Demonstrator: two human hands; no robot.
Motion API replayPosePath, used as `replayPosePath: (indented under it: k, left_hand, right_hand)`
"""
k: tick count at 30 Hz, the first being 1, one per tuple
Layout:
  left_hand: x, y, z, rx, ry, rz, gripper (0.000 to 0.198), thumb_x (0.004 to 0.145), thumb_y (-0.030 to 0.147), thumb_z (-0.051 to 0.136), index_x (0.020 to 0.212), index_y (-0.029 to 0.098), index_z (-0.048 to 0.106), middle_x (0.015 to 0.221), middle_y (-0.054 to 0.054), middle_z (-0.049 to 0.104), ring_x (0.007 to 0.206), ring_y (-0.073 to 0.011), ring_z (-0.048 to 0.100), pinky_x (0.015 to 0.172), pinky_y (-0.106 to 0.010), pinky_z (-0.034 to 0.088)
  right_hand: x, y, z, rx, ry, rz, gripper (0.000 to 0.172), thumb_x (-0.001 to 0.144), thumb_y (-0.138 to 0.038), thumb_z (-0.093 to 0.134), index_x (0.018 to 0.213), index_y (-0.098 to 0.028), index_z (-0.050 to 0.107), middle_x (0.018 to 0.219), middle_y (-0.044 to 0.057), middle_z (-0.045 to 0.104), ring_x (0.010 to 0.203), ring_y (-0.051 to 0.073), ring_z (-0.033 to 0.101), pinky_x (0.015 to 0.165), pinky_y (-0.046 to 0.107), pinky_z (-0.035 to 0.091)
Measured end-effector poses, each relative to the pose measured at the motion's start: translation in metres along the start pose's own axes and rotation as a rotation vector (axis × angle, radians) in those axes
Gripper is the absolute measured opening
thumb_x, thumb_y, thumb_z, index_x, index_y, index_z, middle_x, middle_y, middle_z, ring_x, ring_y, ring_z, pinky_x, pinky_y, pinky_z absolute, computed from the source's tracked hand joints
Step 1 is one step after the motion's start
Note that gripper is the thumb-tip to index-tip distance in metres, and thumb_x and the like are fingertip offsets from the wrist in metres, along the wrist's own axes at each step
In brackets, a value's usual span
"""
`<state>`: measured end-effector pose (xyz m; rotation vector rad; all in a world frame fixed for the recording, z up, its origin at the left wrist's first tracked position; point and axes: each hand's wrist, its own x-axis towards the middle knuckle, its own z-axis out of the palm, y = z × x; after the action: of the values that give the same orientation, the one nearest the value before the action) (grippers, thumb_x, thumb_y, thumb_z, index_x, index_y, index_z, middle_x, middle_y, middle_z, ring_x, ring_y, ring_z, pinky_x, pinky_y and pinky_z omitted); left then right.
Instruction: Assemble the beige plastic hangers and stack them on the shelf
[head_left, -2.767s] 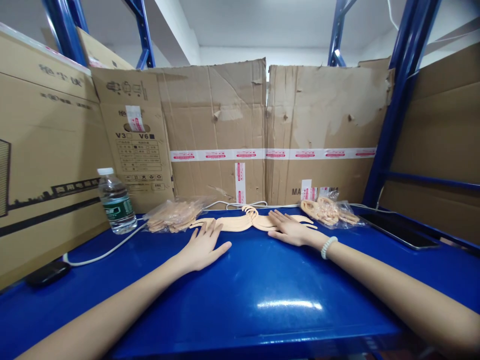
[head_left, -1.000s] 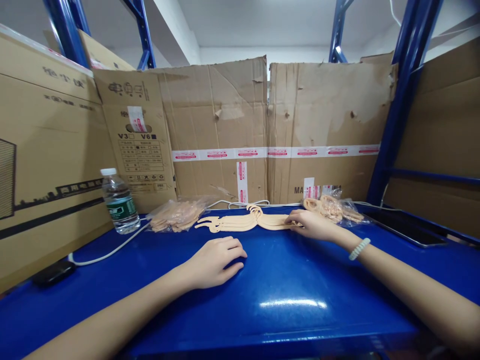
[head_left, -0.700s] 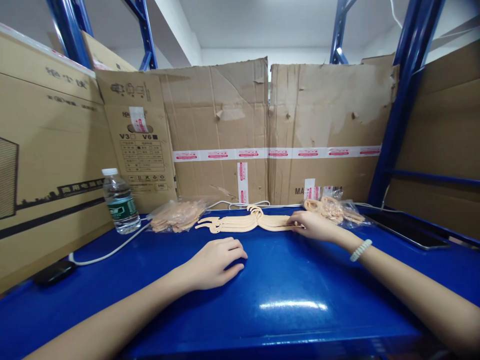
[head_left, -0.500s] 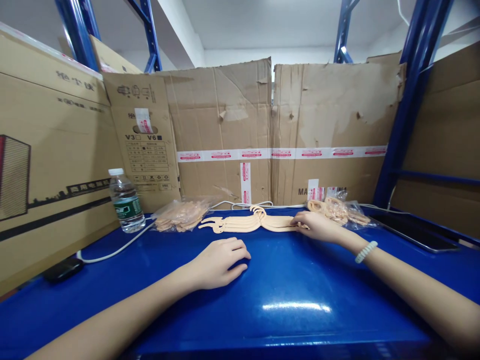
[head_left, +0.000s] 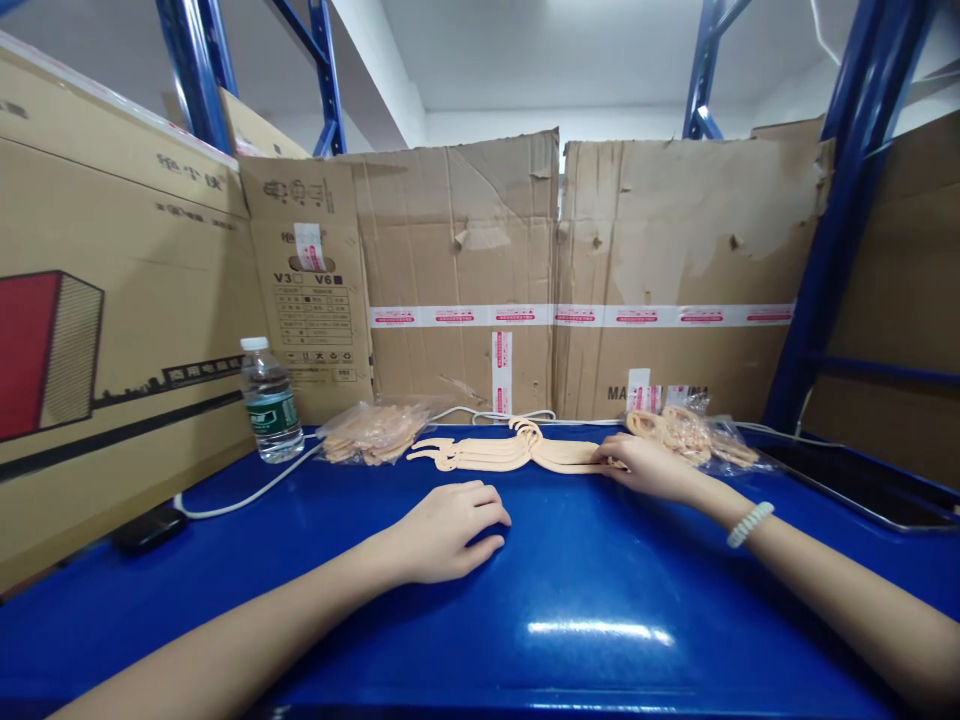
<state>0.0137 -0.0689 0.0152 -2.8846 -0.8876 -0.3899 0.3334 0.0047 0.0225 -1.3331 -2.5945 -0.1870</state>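
Several flat beige hanger-like pieces [head_left: 491, 454] with curled hooks lie overlapping near the back of the blue tabletop. My right hand [head_left: 641, 465], with a pale coiled band on the wrist, has its fingertips on the right end of these pieces; whether it grips one is hard to make out. Nearer to me, my left hand [head_left: 454, 530] rests on the tabletop with its fingers apart and nothing in it. A clear bag of beige pieces [head_left: 371, 430] lies to the left, and another bag [head_left: 679, 435] is just behind my right hand.
A water bottle [head_left: 272, 405] stands at the back left, near a black object [head_left: 150, 528] and a white cable [head_left: 247, 503]. A dark tablet-like device [head_left: 862, 485] lies at the right. Cardboard sheets [head_left: 461, 270] rise behind the blue table [head_left: 600, 580].
The whole view has shifted slightly, so the scene appears a little further right. Both hands stay in nearly the same places relative to the table and the beige pieces.
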Motion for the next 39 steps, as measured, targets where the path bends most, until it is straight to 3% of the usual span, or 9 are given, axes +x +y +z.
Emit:
replayPosePath:
  k: [18, 24, 27, 31, 35, 39]
  left_hand:
    - [0.000, -0.001, -0.001, 0.002, 0.009, 0.030, 0.022, 0.090, 0.025, 0.048, 0.106, 0.020, 0.061, 0.103, -0.006, 0.064, 0.091, -0.0192, 0.060, 0.082, -0.031, 0.046]
    - [0.000, 0.002, -0.001, -0.052, 0.004, 0.028, 0.023, 0.089, 0.024, 0.048, 0.108, 0.020, 0.061, 0.105, -0.006, 0.064, 0.095, -0.0201, 0.059, 0.086, -0.033, 0.046]
    - [0.001, 0.008, -0.001, -0.221, 0.044, -0.015, 0.024, 0.087, 0.022, 0.051, 0.109, 0.020, 0.061, 0.105, -0.006, 0.064, 0.097, -0.0194, 0.059, 0.088, -0.033, 0.045]
    - [0.005, 0.015, 0.000, -0.626, 0.077, -0.212, 0.028, 0.083, 0.021, 0.056, 0.111, 0.018, 0.060, 0.103, -0.006, 0.066, 0.091, -0.0164, 0.061, 0.084, -0.032, 0.049]
    - [0.009, 0.013, 0.004, -0.966, 0.073, -0.372, 0.033, 0.081, 0.023, 0.060, 0.113, 0.016, 0.057, 0.108, -0.010, 0.064, 0.097, -0.0183, 0.061, 0.089, -0.036, 0.048]
    - [0.011, 0.004, 0.007, -1.190, 0.198, -0.575, 0.037, 0.075, 0.020, 0.067, 0.110, 0.015, 0.058, 0.113, -0.011, 0.063, 0.097, -0.0187, 0.062, 0.094, -0.039, 0.047]
  right_hand:
    - [0.001, 0.006, 0.006, -0.004, 0.019, -0.031, 0.023, 0.087, -0.017, 0.050, 0.097, -0.014, 0.070, 0.092, 0.011, 0.068, 0.085, 0.023, 0.062, 0.076, 0.031, 0.048]
    - [0.003, 0.001, 0.014, 0.006, 0.057, 0.007, 0.017, 0.087, -0.020, 0.052, 0.087, -0.015, 0.069, 0.087, 0.010, 0.068, 0.083, 0.021, 0.061, 0.075, 0.029, 0.046]
    - [0.004, -0.002, 0.016, 0.043, 0.074, 0.026, 0.014, 0.083, -0.016, 0.054, 0.078, -0.015, 0.066, 0.081, 0.009, 0.068, 0.079, 0.020, 0.061, 0.070, 0.027, 0.045]
    - [0.003, -0.003, 0.015, 0.191, 0.079, 0.074, 0.006, 0.075, -0.014, 0.055, 0.074, -0.015, 0.061, 0.076, 0.006, 0.067, 0.068, 0.017, 0.060, 0.061, 0.024, 0.044]
    - [0.003, -0.001, 0.012, 0.331, 0.105, 0.084, 0.005, 0.073, -0.018, 0.054, 0.077, -0.017, 0.056, 0.074, 0.004, 0.066, 0.066, 0.016, 0.060, 0.059, 0.025, 0.044]
    - [0.003, 0.005, 0.003, 0.491, 0.118, 0.045, 0.012, 0.075, -0.026, 0.054, 0.082, -0.016, 0.055, 0.077, 0.005, 0.066, 0.070, 0.017, 0.062, 0.063, 0.027, 0.049]
